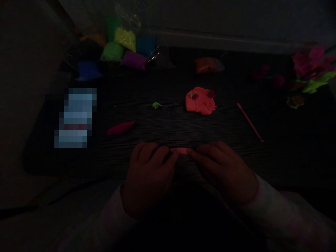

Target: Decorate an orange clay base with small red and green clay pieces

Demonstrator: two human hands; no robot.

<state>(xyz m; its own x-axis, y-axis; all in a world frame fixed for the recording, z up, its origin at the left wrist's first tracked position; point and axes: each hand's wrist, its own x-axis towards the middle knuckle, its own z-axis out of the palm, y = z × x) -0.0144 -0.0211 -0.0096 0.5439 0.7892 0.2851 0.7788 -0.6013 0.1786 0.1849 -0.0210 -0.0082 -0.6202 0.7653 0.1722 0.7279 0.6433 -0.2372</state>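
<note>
Between my two hands, near the table's front edge, is a small elongated piece of pink modelling clay (pixel 181 151). The fingertips of my left hand (pixel 151 171) pinch its left end. At its right end, the thumb and fingers of my right hand (pixel 223 168) are closed on it. Beyond my hands lies a flattened, rough-edged lump of coral-pink clay (pixel 201 103) with small dark red and green bits on top. A dark pink, tapered clay piece (pixel 120 128) rests left of it, and a small green leaf-shaped clay piece (pixel 156 105) lies between. The scene is very dim.
A thin pink modelling tool (pixel 250 122) lies at right. Pink clay flowers (pixel 312 64) with green parts stand at the far right. Several coloured clay packets, including a purple one (pixel 134 60), sit at the back left; an orange packet (pixel 208 65) is apart. A blurred-out bright rectangle (pixel 76 117) is at left.
</note>
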